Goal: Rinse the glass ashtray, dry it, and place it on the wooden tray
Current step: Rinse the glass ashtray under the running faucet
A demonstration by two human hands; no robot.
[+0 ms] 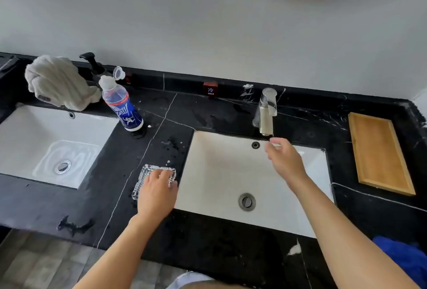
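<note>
A clear, rectangular cut-glass ashtray (147, 177) lies flat on the black marble worktop (161, 115), partly under the left hand (157, 192), whose fingers (164, 177) are draped over its near right corner in a loose grasp; whether it has been lifted at all cannot be told. The ashtray's long axis runs from the wrist side of that hand away toward the wall, tilted a little to the right, with its open hollow facing up. Thick and faceted, the piece looks heavy for its size, rigid and breakable, and likely slick once wet, so a pinch across the two long rims, thumb on one side and fingers on the other, seems the safest hold. Just to the right of the left hand opens the white rectangular sink basin (208, 173), dry as far as can be seen. Over its far edge the right hand (285, 159) hovers empty, fingers relaxed and apart, just below the spout of the brushed-metal tap (266, 113), from which no water is visible. Well beyond the right hand, on the far side of the basin, the empty rectangular wooden tray (379, 152) waits. Far to the left of both hands, a crumpled grey-white towel (57, 82) sits beside a blue-labelled plastic bottle (122, 103) with its cap flipped open.
</note>
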